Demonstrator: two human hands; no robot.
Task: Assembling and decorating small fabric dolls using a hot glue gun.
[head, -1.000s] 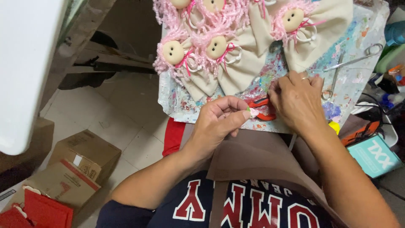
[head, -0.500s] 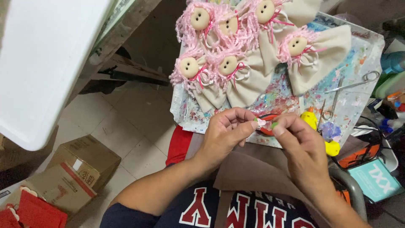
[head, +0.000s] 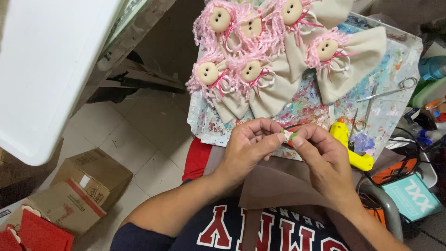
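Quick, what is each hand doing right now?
Left hand: fingers pinched shut on a small white and green piece.
Right hand: fingertips pinched on the same small piece.

Six cloth dolls [head: 260, 76] with pink yarn hair, far centre on paint-splattered board [head: 395, 60]. Two scissors [head: 388, 90], far right. One yellow glue gun [head: 350, 146], right. Two cardboard boxes [head: 88, 179], near left. Two hands.

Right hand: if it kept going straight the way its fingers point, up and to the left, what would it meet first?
The right hand would first meet the small white-and-green piece pinched at its fingertips, then the left hand directly opposite. Depth beyond is unclear.
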